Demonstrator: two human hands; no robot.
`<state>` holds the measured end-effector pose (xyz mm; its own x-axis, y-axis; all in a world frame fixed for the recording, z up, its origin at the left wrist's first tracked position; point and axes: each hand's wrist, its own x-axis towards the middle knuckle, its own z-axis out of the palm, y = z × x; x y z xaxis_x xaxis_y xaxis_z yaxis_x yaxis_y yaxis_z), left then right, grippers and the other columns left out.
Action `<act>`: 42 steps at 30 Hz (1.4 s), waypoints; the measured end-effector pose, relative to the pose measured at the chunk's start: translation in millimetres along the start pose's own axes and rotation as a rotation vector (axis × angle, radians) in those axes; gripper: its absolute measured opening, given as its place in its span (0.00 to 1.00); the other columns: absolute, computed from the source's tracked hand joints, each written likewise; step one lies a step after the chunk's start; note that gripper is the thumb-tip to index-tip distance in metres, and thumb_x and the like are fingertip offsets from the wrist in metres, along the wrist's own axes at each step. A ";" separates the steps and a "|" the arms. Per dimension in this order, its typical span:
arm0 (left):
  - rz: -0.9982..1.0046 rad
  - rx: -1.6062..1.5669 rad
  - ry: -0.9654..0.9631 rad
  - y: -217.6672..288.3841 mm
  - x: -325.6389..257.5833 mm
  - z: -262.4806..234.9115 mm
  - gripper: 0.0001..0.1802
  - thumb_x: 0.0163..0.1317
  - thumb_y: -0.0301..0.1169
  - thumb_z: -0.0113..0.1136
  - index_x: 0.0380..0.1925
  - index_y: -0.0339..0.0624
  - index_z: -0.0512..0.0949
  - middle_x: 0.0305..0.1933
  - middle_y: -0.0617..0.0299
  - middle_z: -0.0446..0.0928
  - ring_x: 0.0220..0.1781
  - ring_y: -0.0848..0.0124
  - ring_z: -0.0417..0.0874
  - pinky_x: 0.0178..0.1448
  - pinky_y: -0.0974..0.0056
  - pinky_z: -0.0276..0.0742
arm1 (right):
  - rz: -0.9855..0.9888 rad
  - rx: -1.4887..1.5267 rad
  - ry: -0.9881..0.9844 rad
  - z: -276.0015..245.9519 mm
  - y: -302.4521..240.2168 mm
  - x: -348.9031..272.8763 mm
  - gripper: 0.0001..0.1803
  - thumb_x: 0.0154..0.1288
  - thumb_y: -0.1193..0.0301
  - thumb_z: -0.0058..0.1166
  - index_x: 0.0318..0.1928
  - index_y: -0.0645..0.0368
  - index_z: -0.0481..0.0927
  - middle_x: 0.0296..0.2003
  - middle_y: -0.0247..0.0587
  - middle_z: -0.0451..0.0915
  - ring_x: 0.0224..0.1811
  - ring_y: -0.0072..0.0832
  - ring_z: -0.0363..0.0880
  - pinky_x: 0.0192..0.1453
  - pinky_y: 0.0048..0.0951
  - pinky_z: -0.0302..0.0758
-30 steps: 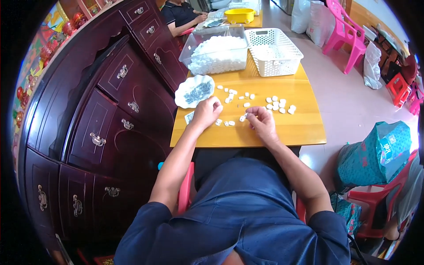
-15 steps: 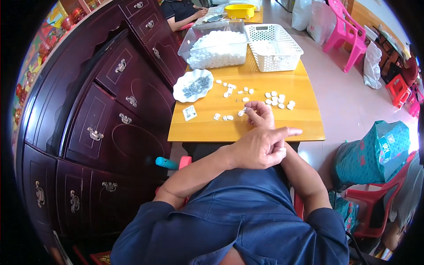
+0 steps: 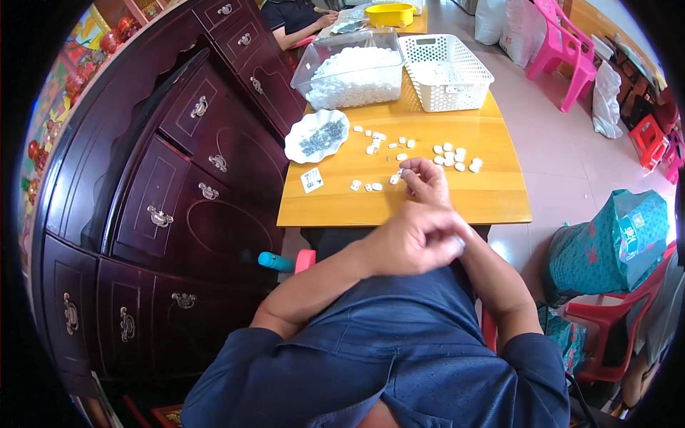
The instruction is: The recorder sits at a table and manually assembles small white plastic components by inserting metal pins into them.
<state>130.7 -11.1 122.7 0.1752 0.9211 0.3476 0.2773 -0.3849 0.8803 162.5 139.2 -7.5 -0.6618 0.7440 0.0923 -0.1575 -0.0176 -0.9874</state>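
My right hand (image 3: 429, 182) is over the table's near part, thumb and forefinger pinched on a small white plastic piece (image 3: 394, 179) with dark spots. My left hand (image 3: 419, 241) crosses in front of my right wrist, above my lap. Its fingers are half curled and a little blurred, thumb apart, with nothing visible in them. Several similar white pieces (image 3: 367, 187) lie left of the pinch. Farther right sits a loose group of rounded white pieces (image 3: 448, 156). A white scalloped dish (image 3: 293, 148) of small dark grey parts (image 3: 322, 138) stands at the left.
At the table's (image 3: 335, 210) far end are a clear bin (image 3: 305, 80) of white pieces and a white perforated basket (image 3: 457, 100). A printed card (image 3: 312, 180) lies below the dish. Dark drawers (image 3: 207, 157) line the left; a teal bag (image 3: 592, 246) stands right. Another person (image 3: 292, 21) sits beyond.
My left hand's forefinger, stretched out to the right before, is now drawn in and curled. My right hand keeps its pinch near the same pieces. The whole view has shifted slightly.
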 end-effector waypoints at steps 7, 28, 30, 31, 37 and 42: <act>-0.225 0.098 0.515 -66.7 -25.4 -72.0 0.09 0.65 0.22 0.61 0.44 0.36 0.81 0.35 0.73 0.78 0.33 0.88 0.74 0.38 0.78 0.70 | -0.048 -0.021 -0.018 0.5 3.1 -3.0 0.09 0.70 0.72 0.56 0.46 0.61 0.82 0.33 0.30 0.80 0.30 0.16 0.76 0.36 0.21 0.77; -0.257 0.135 0.446 -117.1 -44.0 -90.3 0.14 0.66 0.22 0.63 0.52 0.36 0.81 0.39 0.70 0.81 0.37 0.85 0.77 0.44 0.76 0.76 | -0.047 0.016 -0.189 6.8 -5.0 -10.2 0.09 0.69 0.72 0.60 0.47 0.60 0.79 0.34 0.26 0.78 0.29 0.12 0.73 0.34 0.17 0.74; -0.244 0.122 0.419 -115.0 -43.8 -90.7 0.14 0.66 0.22 0.63 0.52 0.36 0.81 0.39 0.70 0.82 0.37 0.85 0.77 0.43 0.76 0.76 | -0.042 0.021 -0.205 7.3 -7.3 -11.2 0.09 0.69 0.72 0.60 0.47 0.60 0.78 0.34 0.26 0.77 0.30 0.12 0.73 0.34 0.17 0.75; -0.245 0.121 0.419 -115.2 -43.6 -90.7 0.14 0.66 0.22 0.63 0.52 0.36 0.81 0.39 0.70 0.82 0.37 0.85 0.77 0.43 0.76 0.76 | -0.031 0.021 -0.210 7.8 -8.9 -12.0 0.08 0.70 0.72 0.59 0.46 0.58 0.78 0.34 0.25 0.77 0.31 0.11 0.73 0.35 0.17 0.74; -0.256 0.108 0.394 -118.0 -44.0 -91.9 0.15 0.66 0.22 0.63 0.53 0.36 0.81 0.39 0.69 0.82 0.38 0.85 0.78 0.44 0.76 0.76 | -0.030 0.034 -0.226 6.4 -6.7 -11.9 0.07 0.69 0.73 0.59 0.45 0.58 0.77 0.34 0.26 0.77 0.32 0.11 0.73 0.35 0.17 0.74; -0.277 0.106 0.388 -114.3 -45.6 -90.1 0.15 0.66 0.22 0.64 0.53 0.36 0.82 0.41 0.67 0.84 0.37 0.84 0.80 0.44 0.75 0.78 | -0.031 0.026 -0.214 7.2 -7.1 -11.7 0.08 0.68 0.73 0.60 0.45 0.60 0.78 0.34 0.27 0.78 0.31 0.12 0.73 0.34 0.18 0.74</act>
<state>5.9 -3.9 35.3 -0.2777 0.9357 0.2175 0.3618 -0.1079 0.9260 166.1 125.8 -0.6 -0.7964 0.5858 0.1504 -0.1971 -0.0162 -0.9803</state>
